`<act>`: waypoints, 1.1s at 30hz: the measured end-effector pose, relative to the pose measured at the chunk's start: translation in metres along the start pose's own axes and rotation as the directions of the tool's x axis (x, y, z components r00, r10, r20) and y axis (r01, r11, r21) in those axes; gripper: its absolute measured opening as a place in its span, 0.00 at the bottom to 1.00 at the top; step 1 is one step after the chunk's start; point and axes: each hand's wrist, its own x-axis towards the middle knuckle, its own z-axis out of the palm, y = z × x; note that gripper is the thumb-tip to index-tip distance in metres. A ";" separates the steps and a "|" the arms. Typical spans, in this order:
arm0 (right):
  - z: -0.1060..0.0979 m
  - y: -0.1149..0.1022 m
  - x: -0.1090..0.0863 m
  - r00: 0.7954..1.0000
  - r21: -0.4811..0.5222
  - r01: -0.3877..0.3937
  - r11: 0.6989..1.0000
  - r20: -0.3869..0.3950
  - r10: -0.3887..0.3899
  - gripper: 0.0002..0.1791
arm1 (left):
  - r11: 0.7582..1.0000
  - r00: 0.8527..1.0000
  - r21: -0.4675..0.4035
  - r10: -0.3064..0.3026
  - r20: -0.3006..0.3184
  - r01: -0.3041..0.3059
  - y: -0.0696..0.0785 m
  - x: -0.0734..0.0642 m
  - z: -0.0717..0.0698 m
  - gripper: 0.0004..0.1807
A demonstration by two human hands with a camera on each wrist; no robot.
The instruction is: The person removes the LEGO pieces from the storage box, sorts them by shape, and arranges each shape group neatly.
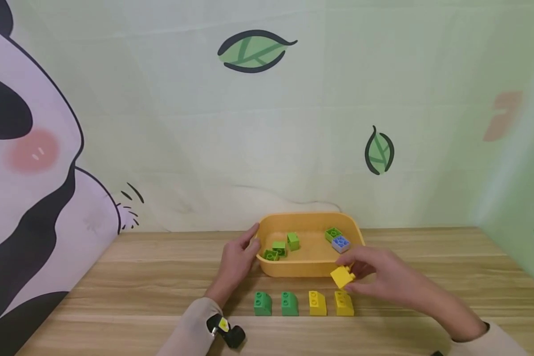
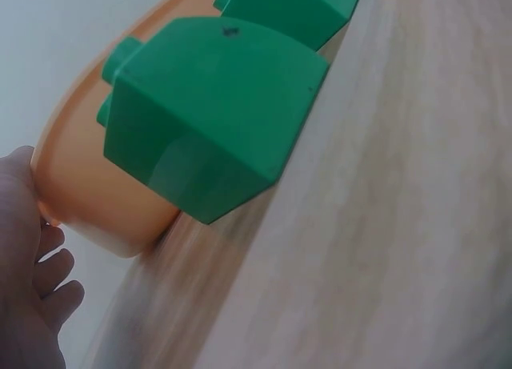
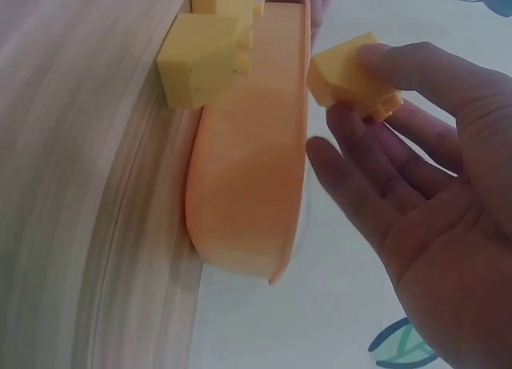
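My right hand [image 1: 382, 277] pinches a yellow building block [image 1: 341, 277] between thumb and fingertips, over the front right rim of the orange tray [image 1: 293, 269]. In the right wrist view that yellow block [image 3: 348, 73] is tilted, its studs toward the palm. At the tray's left end, my left hand [image 1: 237, 259] grips the rim; its lower fingers [image 2: 56, 273] are curled outside the wall in the left wrist view. Before the tray stand two green sloped blocks [image 1: 262, 304] and two yellow sloped blocks [image 1: 317, 303] in a row.
Inside the tray lie several green blocks [image 1: 292, 241] and a blue block [image 1: 340, 243]. The tray stands on a wooden table [image 1: 160, 277] close to a backdrop [image 1: 182, 148] with a panda and leaves. A black wrist device [image 1: 229, 332] sits at the left sleeve.
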 end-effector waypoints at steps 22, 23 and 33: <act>-0.005 0.026 -0.014 0.979 -0.064 -0.156 0.986 0.122 0.163 0.22 | 1.000 1.000 0.006 0.004 -0.001 -0.004 -0.001 0.000 0.001 0.26; -0.005 0.027 -0.014 0.978 -0.064 -0.158 0.985 0.126 0.165 0.22 | 1.000 1.000 0.007 0.005 -0.002 -0.005 -0.001 0.000 0.000 0.26; -0.004 0.031 -0.014 0.966 -0.080 -0.214 0.974 0.134 0.223 0.20 | 1.000 1.000 -0.004 0.016 -0.005 -0.016 -0.001 0.000 0.000 0.25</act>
